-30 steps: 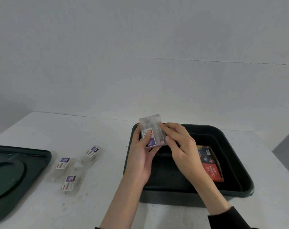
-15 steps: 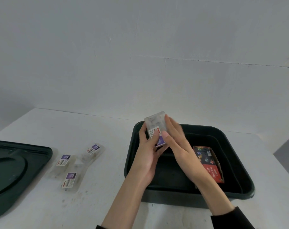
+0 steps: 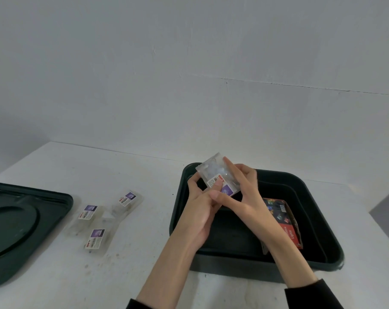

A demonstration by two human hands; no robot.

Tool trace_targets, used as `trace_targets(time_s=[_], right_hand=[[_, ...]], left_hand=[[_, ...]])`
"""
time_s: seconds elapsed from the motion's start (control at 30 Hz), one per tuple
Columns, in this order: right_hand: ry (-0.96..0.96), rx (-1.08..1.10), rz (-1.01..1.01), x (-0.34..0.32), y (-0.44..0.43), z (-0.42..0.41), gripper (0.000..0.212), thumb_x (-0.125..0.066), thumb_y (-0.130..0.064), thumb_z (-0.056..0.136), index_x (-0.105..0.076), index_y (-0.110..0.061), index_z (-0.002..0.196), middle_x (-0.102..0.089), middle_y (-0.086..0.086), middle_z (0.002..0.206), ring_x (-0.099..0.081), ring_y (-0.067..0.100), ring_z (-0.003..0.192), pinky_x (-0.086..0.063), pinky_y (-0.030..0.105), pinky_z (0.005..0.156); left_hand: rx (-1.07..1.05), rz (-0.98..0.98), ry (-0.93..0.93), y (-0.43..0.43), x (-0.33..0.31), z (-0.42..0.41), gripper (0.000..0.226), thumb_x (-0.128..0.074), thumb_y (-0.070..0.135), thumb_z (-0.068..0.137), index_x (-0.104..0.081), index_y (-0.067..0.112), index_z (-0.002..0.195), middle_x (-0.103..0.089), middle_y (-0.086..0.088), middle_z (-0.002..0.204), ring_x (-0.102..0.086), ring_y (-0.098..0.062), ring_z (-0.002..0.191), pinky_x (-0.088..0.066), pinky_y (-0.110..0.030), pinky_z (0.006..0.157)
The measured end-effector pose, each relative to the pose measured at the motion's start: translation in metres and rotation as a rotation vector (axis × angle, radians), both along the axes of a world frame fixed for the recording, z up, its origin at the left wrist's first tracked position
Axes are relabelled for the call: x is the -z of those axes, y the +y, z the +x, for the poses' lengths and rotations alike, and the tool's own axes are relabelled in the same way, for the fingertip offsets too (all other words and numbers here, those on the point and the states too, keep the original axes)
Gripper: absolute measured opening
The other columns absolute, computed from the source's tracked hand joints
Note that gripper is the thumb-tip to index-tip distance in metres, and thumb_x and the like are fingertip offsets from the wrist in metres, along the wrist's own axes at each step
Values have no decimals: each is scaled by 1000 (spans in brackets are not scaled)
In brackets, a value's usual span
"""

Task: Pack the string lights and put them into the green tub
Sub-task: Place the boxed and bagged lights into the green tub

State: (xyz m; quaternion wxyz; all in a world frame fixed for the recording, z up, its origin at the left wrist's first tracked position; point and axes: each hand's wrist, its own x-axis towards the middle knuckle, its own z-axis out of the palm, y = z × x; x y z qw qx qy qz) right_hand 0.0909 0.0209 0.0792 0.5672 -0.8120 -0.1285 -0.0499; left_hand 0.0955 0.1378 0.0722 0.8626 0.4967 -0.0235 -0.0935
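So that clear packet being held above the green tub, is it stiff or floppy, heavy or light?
Probably fairly stiff: the clear packet shows flat faces and straight edges between the left hand and right hand. Likely light, since a mere pinch holds it up. Its glossy plastic may be slippery.

Single head-worn view, wide-angle, facing forward and down across the white table (image 3: 133, 170) from the person's own side. Tilt shallow: grey wall (image 3: 189, 63) fills the upper half. Left hand (image 3: 200, 210) and right hand (image 3: 249, 197) near the lens, centre-low, over the green tub (image 3: 244, 264). Dark lid (image 3: 33, 219) cut by the left edge.
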Motion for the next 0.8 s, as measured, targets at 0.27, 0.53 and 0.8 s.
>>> trace_targets(time_s=[0.27,0.53,0.8], right_hand=[[-246,182,-295,5,4,-2,73,-78,-40,69,-43,-32,133,-42,-29,110,-42,3,111,-38,32,99],[47,42,-505,1,-5,18,62,-72,-9,74,-48,-23,129,-43,-6,116,-45,4,100,-42,7,71],[184,-168,-1155,37,13,83,48,-68,-14,76,-57,-10,123,-58,10,121,-53,26,111,-48,36,89]], left_hand=[[-83,102,57,5,-5,0,53,-66,13,85,-32,17,126,-71,-4,100,-69,-15,94,-53,-31,88],[-510,708,-361,51,-11,8,71,-60,20,89,-18,35,143,-30,10,145,-40,-5,124,-37,-24,100],[-562,700,29,135,34,34,48,-57,17,90,-40,29,133,-44,-1,136,-47,-19,117,-38,-35,94]])
